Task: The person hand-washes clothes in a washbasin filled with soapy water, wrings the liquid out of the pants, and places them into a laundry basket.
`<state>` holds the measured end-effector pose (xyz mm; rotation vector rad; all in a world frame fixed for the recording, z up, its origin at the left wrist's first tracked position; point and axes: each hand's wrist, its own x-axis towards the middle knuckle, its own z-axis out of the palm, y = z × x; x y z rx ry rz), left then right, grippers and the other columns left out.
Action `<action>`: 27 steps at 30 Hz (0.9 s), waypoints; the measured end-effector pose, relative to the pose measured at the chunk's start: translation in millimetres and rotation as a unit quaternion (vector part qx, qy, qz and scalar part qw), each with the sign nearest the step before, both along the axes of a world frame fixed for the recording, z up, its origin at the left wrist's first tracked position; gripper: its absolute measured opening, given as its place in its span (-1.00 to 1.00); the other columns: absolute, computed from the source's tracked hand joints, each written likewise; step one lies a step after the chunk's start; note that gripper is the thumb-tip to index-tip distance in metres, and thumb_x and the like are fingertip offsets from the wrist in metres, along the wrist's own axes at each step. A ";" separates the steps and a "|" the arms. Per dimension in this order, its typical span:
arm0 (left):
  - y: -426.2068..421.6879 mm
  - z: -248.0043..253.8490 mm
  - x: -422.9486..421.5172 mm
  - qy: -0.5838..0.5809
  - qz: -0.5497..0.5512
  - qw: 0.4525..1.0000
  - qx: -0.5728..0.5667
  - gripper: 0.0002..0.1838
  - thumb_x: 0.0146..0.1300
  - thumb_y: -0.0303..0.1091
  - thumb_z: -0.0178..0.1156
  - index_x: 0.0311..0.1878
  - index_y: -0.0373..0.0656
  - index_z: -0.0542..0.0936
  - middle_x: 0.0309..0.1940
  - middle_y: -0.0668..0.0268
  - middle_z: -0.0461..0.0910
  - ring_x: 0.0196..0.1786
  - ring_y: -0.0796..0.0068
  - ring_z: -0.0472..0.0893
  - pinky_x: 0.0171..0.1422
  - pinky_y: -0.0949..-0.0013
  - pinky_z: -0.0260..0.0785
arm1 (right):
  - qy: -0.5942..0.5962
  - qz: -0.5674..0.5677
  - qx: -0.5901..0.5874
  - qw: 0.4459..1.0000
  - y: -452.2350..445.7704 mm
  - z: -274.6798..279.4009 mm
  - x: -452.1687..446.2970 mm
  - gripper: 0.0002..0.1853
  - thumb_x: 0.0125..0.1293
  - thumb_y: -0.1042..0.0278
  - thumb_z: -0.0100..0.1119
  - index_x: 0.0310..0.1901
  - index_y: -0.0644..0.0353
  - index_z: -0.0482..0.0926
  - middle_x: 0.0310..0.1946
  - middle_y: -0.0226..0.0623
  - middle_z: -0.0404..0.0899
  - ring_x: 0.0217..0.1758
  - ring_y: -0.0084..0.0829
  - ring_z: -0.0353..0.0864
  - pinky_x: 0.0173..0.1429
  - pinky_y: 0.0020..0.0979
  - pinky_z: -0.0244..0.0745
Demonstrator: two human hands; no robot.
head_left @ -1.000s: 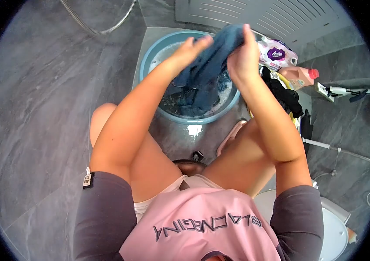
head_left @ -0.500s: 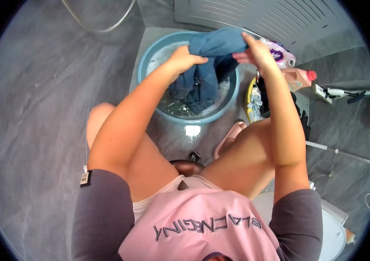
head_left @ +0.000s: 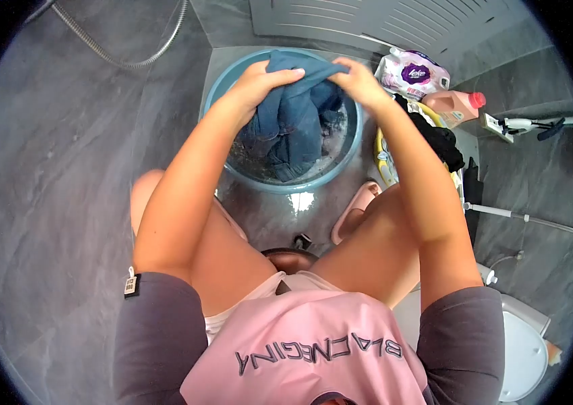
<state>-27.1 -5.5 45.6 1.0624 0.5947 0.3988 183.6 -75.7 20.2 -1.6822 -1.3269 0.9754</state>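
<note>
Wet blue jeans (head_left: 292, 128) hang bunched between my two hands, their lower part resting in a round blue basin (head_left: 286, 187) of sudsy water. At the left of the basin, my left hand (head_left: 254, 86) is closed on the upper cloth, thumb lying over it. My right hand (head_left: 359, 82) pinches the other end of the cloth above the basin's right side and pulls it taut. Folds hide the garment's full shape, and part of the right fingers is blurred.
Right of the basin stands a yellow-rimmed basket (head_left: 382, 158) with dark clothes (head_left: 438, 138). Behind it are a white-and-purple package (head_left: 414, 73) and a pink bottle with a red cap (head_left: 453, 106). A shower hose (head_left: 114, 59) hangs upper left; a toilet (head_left: 522, 358) is lower right.
Both hands have moved left and the right one has lowered slightly. The upper cloth, bulky before, is now stretched thinner between them. The camera view has shifted a little.
</note>
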 end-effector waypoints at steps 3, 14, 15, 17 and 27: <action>0.7 3.9 2.9 0.037 0.009 0.996 0.083 -0.68 0.11 -0.31 0.22 -0.12 -0.31 0.51 -0.23 0.20 0.58 -0.22 0.41 0.58 -0.10 0.40 0.42 | 0.062 -0.036 0.022 0.997 4.2 8.3 10.9 -0.65 0.02 0.19 0.33 -0.23 0.23 0.52 -0.36 -0.43 0.54 -0.30 -0.64 0.44 -0.17 -0.57 0.36; 1.7 -43.9 25.0 0.178 0.365 0.914 -0.021 -0.44 0.19 0.05 0.04 -0.33 -0.45 0.50 -0.36 0.07 0.55 -0.24 0.31 0.51 -0.13 0.22 0.31 | -0.117 -0.129 0.166 0.971 -33.0 -8.3 -134.3 -0.61 0.22 0.07 0.07 -0.55 0.26 0.52 -0.70 0.01 0.35 -0.68 -0.21 0.35 -0.46 -0.29 0.33; -5.2 -41.4 30.6 0.140 0.354 0.923 -0.050 -0.40 0.20 0.08 0.01 -0.32 -0.47 0.50 -0.37 0.05 0.55 -0.26 0.29 0.51 -0.14 0.21 0.31 | -0.116 -0.168 0.183 0.962 -23.9 -11.7 -127.7 -0.62 0.23 0.10 0.04 -0.55 0.26 0.53 -0.68 0.03 0.37 -0.68 -0.23 0.37 -0.46 -0.30 0.32; -20.5 -37.9 43.2 0.108 0.340 0.933 -0.038 -0.43 0.16 0.05 0.10 -0.22 -0.45 0.50 -0.25 0.07 0.54 -0.19 0.32 0.49 -0.05 0.28 0.28 | -0.086 -0.277 0.165 0.943 1.7 -15.4 -106.8 -0.61 0.20 0.08 0.01 -0.54 0.26 0.56 -0.65 0.03 0.45 -0.59 -0.13 0.45 -0.41 -0.23 0.36; -9.4 -25.7 16.0 0.033 0.352 0.928 -0.115 -0.75 0.27 -0.27 -0.10 -0.42 -0.21 0.43 -0.48 0.32 0.42 -0.45 0.51 0.42 -0.32 0.29 0.31 | 0.037 -0.212 0.185 0.959 -12.6 -11.2 -147.8 -0.72 0.14 0.22 0.06 -0.54 0.27 0.52 -0.63 0.11 0.37 -0.62 -0.10 0.44 -0.43 -0.28 0.35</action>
